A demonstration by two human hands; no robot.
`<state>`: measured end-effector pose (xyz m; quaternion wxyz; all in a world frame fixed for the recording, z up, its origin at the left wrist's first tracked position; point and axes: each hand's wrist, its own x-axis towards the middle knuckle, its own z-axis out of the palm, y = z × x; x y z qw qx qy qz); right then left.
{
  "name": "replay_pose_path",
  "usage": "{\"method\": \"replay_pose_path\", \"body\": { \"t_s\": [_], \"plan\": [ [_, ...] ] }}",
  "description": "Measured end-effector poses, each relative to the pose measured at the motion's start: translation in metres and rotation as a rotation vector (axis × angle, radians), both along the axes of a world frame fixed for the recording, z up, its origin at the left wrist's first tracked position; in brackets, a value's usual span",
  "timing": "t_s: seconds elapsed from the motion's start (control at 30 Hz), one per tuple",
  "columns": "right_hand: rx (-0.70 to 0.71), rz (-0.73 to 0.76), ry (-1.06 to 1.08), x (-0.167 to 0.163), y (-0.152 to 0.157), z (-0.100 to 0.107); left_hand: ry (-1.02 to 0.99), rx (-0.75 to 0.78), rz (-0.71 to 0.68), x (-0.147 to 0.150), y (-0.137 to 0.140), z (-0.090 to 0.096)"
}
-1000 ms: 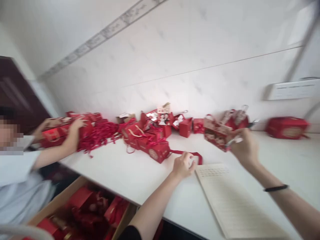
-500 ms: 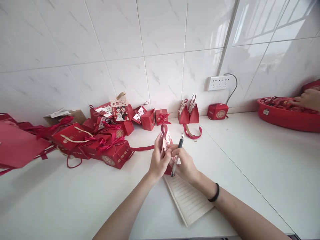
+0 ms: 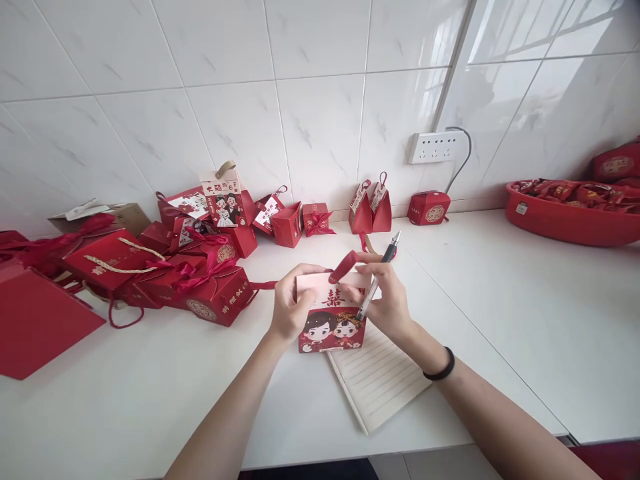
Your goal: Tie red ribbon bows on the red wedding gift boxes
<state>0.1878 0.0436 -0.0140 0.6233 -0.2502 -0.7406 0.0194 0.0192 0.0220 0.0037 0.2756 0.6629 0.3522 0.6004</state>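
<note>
Between my hands is a red and cream candy gift box (image 3: pixel 331 331) with a cartoon couple printed on its front, which faces me. My left hand (image 3: pixel 294 305) grips its left side, thumb in front and fingers behind. At the upper right corner, my right hand (image 3: pixel 387 297) pinches the box while a clear pen (image 3: pixel 373 288) lies across its fingers, tip pointing up. A red ribbon loop (image 3: pixel 344 268) sticks up from the top of the box. Below it, partly covered by the box and my right arm, a lined notebook (image 3: pixel 385 380) lies open on the white counter (image 3: pixel 480 320).
Red gift boxes (image 3: pixel 220 293) with ribbons are heaped on the left. Along the tiled wall stand two triangular boxes (image 3: pixel 371 212) and a small red box (image 3: pixel 429 208). At right sits a red basin (image 3: pixel 570 217) full of red packets, below a power strip (image 3: pixel 436 147).
The gift box has turned from edge-on to show its printed front. My hands have moved apart to its two sides. Another person's hand has left the basin.
</note>
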Motion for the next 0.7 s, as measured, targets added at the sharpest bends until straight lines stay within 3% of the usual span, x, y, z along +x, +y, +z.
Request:
{"method": "replay_pose_path", "body": {
  "t_s": [0.17,0.33,0.53,0.7],
  "plan": [
    [0.167,-0.02,-0.061,-0.009,-0.008,0.001,0.127,0.09,0.004,0.0,-0.003,0.008],
    [0.118,0.023,-0.057,-0.015,-0.014,0.002,0.291,0.222,0.071,-0.001,-0.013,0.025],
    [0.076,0.006,0.002,-0.02,-0.018,0.005,0.206,0.114,0.026,0.003,-0.014,0.022],
    [0.06,0.032,0.018,-0.021,-0.015,0.002,0.242,0.311,0.143,0.007,-0.011,0.018]
  ]
}}
